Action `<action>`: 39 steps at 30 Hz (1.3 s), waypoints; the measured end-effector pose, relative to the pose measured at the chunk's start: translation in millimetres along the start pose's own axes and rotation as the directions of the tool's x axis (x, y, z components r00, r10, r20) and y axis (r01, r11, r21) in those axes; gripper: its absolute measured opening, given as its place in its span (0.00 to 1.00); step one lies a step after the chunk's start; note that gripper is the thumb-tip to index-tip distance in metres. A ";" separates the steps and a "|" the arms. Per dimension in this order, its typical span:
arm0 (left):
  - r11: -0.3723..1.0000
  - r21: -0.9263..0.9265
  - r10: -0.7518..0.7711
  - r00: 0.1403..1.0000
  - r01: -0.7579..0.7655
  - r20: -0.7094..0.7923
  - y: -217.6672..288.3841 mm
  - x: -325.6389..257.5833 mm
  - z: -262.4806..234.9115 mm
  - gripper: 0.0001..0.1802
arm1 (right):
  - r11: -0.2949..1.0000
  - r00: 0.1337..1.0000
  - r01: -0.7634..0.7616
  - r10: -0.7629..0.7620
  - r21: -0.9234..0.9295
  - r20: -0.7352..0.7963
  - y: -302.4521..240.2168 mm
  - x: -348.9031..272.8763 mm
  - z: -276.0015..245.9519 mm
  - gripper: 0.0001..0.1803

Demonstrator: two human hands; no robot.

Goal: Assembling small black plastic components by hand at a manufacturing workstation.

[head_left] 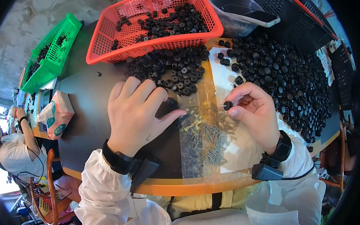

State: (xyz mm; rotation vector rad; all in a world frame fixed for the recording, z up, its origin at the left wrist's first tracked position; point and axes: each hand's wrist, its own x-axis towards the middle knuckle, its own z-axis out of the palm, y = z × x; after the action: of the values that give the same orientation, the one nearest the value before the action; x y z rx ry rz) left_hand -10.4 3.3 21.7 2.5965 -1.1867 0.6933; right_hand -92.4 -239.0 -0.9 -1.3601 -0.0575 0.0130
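My right hand (pixel 253 114) pinches a small black round knob (pixel 228 105) between thumb and fingertips. A thin metal screw sticks out of its left side. Palm down, my left hand (pixel 137 112) reaches to the near edge of a pile of black round caps with centre holes (pixel 182 69). Its thumb is stretched out to the right and its fingers are apart; the fingertips are partly hidden. A dark piece shows beside the index finger, and I cannot make out whether it is touched. Between the hands lies a heap of loose metal screws (pixel 215 131).
A red basket (pixel 154 44) of black parts stands at the back. On the right, black knobs (pixel 280 74) form a large heap beside a clear tub (pixel 231 8) with a phone (pixel 260 16) on it. Tissues (pixel 60 114), a green basket (pixel 55 58) and another person (pixel 21 153) are at left.
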 end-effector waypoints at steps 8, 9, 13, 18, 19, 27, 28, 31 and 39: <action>0.993 -0.107 0.046 0.998 -0.050 -0.045 -16.9 -2.4 3.2 0.16 | 0.997 0.999 0.011 -0.007 -0.077 0.051 1.6 0.7 4.6 0.11; 0.989 -0.132 0.056 0.998 -0.061 -0.041 -18.1 -1.3 4.0 0.14 | 0.997 0.999 -0.001 0.004 -0.081 0.039 2.4 0.2 3.1 0.11; 0.955 -0.251 0.175 0.983 -0.157 0.051 -33.5 3.3 -10.8 0.13 | 0.995 1.000 0.000 0.002 -0.096 0.019 3.2 -0.9 0.4 0.11; 0.973 -0.201 0.126 0.990 -0.112 0.060 -45.8 -1.8 -15.9 0.15 | 0.992 0.999 0.043 -0.041 -0.122 0.020 2.6 -3.1 0.3 0.11; 0.990 -0.121 0.081 0.995 -0.073 0.061 -46.1 -2.1 -16.5 0.16 | 0.988 0.998 0.065 -0.063 -0.143 0.021 2.9 -3.8 -0.3 0.11; 0.988 -0.108 0.121 0.984 -0.107 0.132 -48.3 -4.0 -7.6 0.16 | 0.982 0.998 0.066 -0.064 -0.176 0.013 1.8 -3.2 1.4 0.11; 0.989 -0.103 0.124 0.982 -0.110 0.141 -48.7 -3.9 -7.7 0.15 | 0.981 0.998 0.066 -0.065 -0.182 0.014 1.4 -3.2 1.6 0.11; 0.985 -0.107 0.151 0.981 -0.138 0.123 -47.3 -2.4 -9.2 0.15 | 0.973 0.997 0.070 -0.066 -0.219 0.026 0.6 -2.7 2.7 0.11; 0.789 -0.612 0.064 0.998 -0.057 -0.010 0.1 -3.5 9.2 0.16 | 0.978 0.999 0.045 -0.042 -0.202 0.018 -2.0 -2.4 14.0 0.13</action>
State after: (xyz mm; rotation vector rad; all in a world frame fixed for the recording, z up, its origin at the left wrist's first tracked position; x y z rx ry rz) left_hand -9.4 2.2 12.0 2.0186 -1.2427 0.2313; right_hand -95.5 -225.8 3.9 -1.5620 -0.1021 -0.0206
